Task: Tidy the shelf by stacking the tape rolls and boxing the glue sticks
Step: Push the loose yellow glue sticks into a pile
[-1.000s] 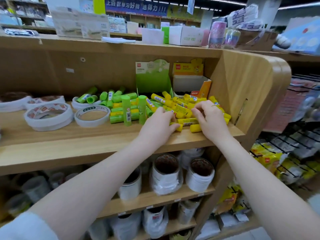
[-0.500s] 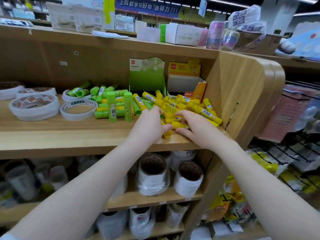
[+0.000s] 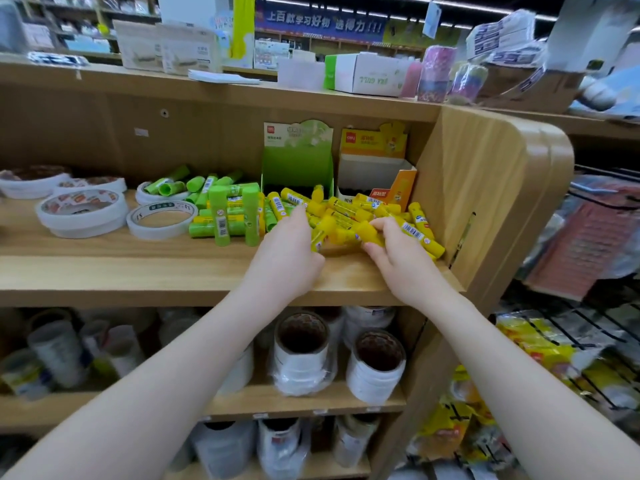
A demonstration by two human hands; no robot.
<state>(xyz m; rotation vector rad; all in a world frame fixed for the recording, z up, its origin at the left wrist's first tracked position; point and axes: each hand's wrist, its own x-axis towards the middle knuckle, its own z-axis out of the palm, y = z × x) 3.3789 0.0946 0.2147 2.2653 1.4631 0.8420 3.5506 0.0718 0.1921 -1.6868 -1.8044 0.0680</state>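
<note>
Two hands worked the heap of yellow sticks [image 3: 349, 216] at the right end of the shelf [image 3: 138, 271]. The left hand [image 3: 287, 251] had its fingers hooked into the near edge of the heap, and the right hand [image 3: 394, 251] curled over several sticks beside it, both grips closed on glue. Behind the heap stood the yellow box [image 3: 377, 168], open and seemingly unfilled, with the green box [image 3: 298, 161] next to it. Green sticks [image 3: 225, 209] lay loose to the left, some upright, a few resting inside a tape roll [image 3: 162, 220]. More tape rolls [image 3: 83, 213] sat unstacked farther left. Boxing of the yellow glue appeared to be the step in hand. The next move would likely call for lifting a gathered handful clear and lowering it into the yellow box without scattering the rest.
</note>
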